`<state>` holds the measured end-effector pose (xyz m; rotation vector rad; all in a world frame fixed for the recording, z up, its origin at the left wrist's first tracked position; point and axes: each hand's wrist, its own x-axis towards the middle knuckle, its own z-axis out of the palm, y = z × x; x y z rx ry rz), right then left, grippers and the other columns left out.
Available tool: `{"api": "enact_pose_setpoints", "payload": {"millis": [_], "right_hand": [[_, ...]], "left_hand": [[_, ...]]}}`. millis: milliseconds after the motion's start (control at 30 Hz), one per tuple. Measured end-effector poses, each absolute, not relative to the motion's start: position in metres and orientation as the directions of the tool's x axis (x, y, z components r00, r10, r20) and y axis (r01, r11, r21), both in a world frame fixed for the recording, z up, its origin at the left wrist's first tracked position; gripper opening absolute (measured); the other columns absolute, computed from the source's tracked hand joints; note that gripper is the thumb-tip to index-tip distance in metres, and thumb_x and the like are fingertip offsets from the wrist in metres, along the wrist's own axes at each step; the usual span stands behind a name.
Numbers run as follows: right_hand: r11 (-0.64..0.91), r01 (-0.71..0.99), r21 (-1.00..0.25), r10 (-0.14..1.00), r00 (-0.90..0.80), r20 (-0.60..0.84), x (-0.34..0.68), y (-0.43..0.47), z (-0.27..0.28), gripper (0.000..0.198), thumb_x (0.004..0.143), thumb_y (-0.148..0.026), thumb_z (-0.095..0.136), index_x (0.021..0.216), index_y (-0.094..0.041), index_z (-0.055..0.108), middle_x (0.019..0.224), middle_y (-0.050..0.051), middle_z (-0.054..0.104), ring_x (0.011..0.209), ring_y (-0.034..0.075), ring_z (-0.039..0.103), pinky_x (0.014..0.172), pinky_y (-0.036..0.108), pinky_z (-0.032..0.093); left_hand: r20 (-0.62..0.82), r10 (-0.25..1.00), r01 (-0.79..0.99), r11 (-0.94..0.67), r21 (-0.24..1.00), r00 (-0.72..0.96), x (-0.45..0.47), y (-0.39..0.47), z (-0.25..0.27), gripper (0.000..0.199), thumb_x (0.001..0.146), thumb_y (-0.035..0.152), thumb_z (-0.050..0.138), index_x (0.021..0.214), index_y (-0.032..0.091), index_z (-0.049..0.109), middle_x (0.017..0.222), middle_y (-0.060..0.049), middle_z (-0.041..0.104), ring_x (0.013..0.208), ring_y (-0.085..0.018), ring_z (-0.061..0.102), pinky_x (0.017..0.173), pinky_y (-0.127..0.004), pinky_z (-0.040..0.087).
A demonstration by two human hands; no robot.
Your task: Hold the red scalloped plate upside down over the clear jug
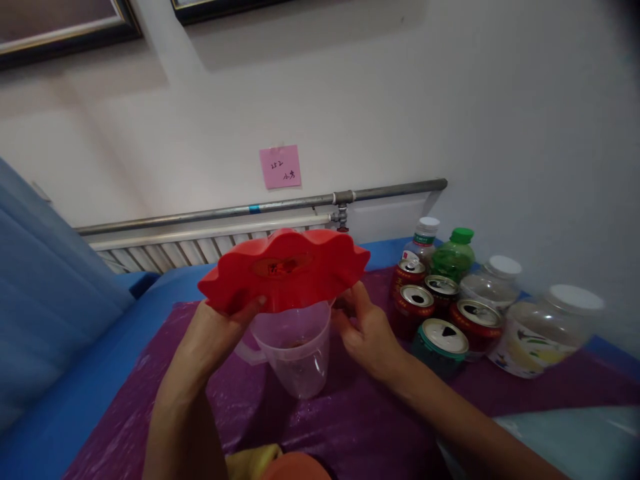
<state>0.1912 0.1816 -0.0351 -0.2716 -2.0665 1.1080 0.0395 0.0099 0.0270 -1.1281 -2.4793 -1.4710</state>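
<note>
A red wavy-rimmed dish point(320, 280) is held tilted over a clear plastic measuring jug point(300, 360). My left hand point(215, 333) grips the dish's left side, its thumb on the near face and the other fingers hidden behind. At the right side, my right hand point(367, 327) has its fingers curled around the lower edge of the dish, partly hidden by it. The jug stands upright on a purple sheet point(360, 427) with its handle to the left. A little something dark shows inside the jug, too unclear to name.
To the right stand several opened drink cans point(443, 337), a green bottle point(454, 255), a white-capped bottle point(425, 233) and clear jars with white lids point(543, 333). An orange round thing point(295, 467) and yellow cloth point(253, 461) lie at the near edge. A radiator point(165, 255) is behind.
</note>
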Motion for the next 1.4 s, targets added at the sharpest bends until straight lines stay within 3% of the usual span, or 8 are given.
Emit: {"api": "enact_pose_setpoints", "payload": {"millis": [1400], "right_hand": [[0.581,-0.162,-0.798,0.505,-0.697,0.509,0.1920,0.1815,-0.0356,0.027,0.081,-0.017,0.047,0.108,-0.023,0.044,0.084,0.002,0.066,0.070,0.016,0.064,0.062,0.028,0.048]], "left_hand": [[0.399,0.542,0.612,0.293,0.735,-0.739,0.0428,0.0117,0.0303,0.047,0.071,0.036,0.069,0.114,0.021,0.060,0.118,-0.008,0.067,0.110,-0.029,0.061,0.094,-0.045,0.050]]}}
